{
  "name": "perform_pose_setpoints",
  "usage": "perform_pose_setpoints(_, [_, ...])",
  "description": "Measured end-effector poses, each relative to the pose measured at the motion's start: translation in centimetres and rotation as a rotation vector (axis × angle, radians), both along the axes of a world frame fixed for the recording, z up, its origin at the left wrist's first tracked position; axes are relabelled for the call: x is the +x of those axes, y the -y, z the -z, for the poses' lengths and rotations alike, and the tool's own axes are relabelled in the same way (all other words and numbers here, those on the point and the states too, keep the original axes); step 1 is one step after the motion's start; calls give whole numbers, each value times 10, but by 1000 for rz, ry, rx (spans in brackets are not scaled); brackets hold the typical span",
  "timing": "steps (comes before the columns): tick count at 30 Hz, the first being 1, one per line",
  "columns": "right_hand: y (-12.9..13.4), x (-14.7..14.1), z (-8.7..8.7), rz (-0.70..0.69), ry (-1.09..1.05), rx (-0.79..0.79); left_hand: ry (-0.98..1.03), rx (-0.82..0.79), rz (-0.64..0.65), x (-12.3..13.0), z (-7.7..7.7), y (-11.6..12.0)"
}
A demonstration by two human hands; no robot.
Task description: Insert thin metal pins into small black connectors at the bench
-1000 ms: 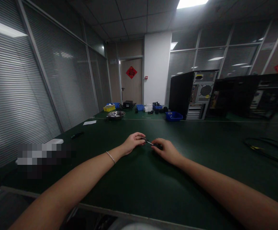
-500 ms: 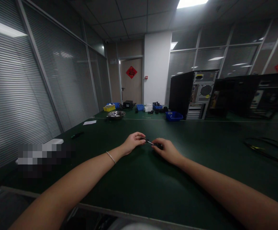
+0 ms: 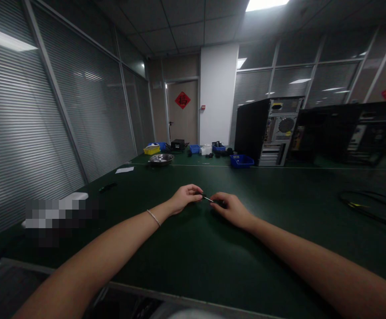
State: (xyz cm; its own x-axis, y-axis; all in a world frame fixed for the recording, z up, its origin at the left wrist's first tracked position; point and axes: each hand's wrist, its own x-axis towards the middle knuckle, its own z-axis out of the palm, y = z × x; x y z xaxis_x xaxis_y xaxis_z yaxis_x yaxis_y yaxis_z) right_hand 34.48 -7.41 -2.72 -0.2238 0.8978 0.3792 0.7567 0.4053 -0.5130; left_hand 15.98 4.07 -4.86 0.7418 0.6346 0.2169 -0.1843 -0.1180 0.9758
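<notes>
Above the middle of the green table (image 3: 193,252), my left hand (image 3: 185,198) pinches a small dark piece (image 3: 199,193) between thumb and fingers. Its kind cannot be made out, since the fingertips cover most of it. My right hand (image 3: 232,209) is closed around the dark handle of a screwdriver (image 3: 208,199). The thin metal shaft points left, and its tip meets or nearly meets the small dark piece. The screwdriver's handle is mostly hidden by the fingers.
At the back stand a metal bowl (image 3: 161,160), a blue bin (image 3: 242,161) and a computer case (image 3: 269,133). On the left lie a dark green-and-black tool (image 3: 107,187) and white paper (image 3: 124,170). Black cables (image 3: 375,206) lie at right.
Both hands stay almost in place, with the same grips. The fingers of my left hand have lowered very slightly.
</notes>
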Motion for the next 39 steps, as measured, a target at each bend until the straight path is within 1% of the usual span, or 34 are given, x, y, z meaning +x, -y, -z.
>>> perform_pose_setpoints(10, [6, -2, -7, -19, -29, -34, -6, -45, 24, -3, -3, 2])
perform_pose_setpoints(19, [9, -3, -11, -35, -41, -54, -34, -94, 20, -5, -11, 7])
perform_pose_setpoints(28, [6, -1, -7, -55, -39, -43, -18, -103, 26, -4, -7, 4])
perform_pose_setpoints(34, [7, -1, -9, -62, -51, -62, -15, -112, 43, -5, -8, 4])
perform_pose_setpoints(39, [6, 0, -8, -64, -52, -46, -31, -109, 42, -6, -9, 5])
